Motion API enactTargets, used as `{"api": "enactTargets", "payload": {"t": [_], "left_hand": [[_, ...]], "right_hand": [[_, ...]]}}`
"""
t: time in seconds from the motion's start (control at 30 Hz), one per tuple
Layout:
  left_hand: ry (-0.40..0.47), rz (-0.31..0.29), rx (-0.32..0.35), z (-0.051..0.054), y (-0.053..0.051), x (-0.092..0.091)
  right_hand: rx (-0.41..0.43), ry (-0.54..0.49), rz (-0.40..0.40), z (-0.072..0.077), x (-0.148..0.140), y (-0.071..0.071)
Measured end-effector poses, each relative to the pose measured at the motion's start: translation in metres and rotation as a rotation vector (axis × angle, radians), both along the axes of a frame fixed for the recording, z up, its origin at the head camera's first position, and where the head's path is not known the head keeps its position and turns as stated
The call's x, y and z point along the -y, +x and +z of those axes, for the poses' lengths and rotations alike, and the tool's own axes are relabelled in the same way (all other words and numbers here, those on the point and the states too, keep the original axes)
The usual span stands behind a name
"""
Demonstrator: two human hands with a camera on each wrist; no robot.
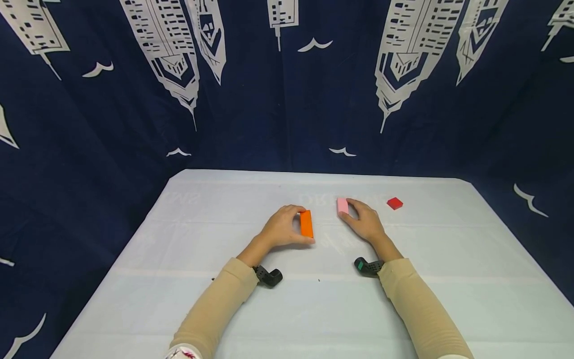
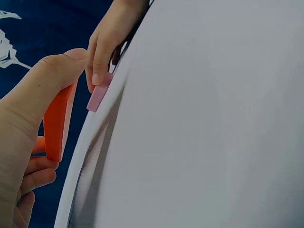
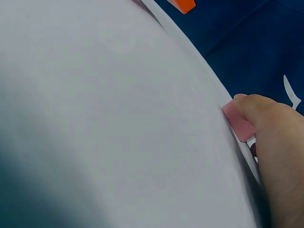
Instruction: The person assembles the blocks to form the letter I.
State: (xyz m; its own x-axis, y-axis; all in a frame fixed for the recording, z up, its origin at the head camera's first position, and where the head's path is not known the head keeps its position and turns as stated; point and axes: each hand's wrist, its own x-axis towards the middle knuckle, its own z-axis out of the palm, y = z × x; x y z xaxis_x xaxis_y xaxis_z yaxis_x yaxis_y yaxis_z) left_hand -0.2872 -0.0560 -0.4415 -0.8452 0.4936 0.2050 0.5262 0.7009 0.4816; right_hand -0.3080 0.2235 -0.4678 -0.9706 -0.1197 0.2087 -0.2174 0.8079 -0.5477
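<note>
An orange rectangular block (image 1: pixel 307 224) stands between the thumb and fingers of my left hand (image 1: pixel 284 227), which pinches it by its two ends. To its right, my right hand (image 1: pixel 365 221) holds a pink block (image 1: pixel 342 205) between thumb and fingers. The left wrist view shows the orange block (image 2: pixel 58 124) in the left hand's grip, with the pink block (image 2: pixel 99 93) beyond it. In the right wrist view the pink block (image 3: pixel 238 120) is at the thumb, its far side hidden; the orange block (image 3: pixel 183 4) is cut off at the top.
A small red piece (image 1: pixel 395 203) lies on the white-covered table (image 1: pixel 323 309), right of the right hand. Dark blue cloth (image 1: pixel 287 109) with white building prints hangs behind the table's far edge. A black wrist device (image 1: pixel 268 276) sits at the left cuff, another (image 1: pixel 368 267) at the right.
</note>
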Motion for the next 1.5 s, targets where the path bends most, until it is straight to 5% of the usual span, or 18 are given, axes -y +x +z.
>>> {"api": "enactTargets", "payload": {"t": [1.03, 1.5], "left_hand": [[-0.050, -0.014, -0.026, -0.014, 0.005, 0.005], [-0.003, -0.037, -0.002, -0.022, 0.005, 0.002]], "right_hand": [[0.011, -0.017, 0.008, 0.001, 0.004, 0.000], [0.006, -0.019, 0.005, -0.002, -0.002, -0.001]]}}
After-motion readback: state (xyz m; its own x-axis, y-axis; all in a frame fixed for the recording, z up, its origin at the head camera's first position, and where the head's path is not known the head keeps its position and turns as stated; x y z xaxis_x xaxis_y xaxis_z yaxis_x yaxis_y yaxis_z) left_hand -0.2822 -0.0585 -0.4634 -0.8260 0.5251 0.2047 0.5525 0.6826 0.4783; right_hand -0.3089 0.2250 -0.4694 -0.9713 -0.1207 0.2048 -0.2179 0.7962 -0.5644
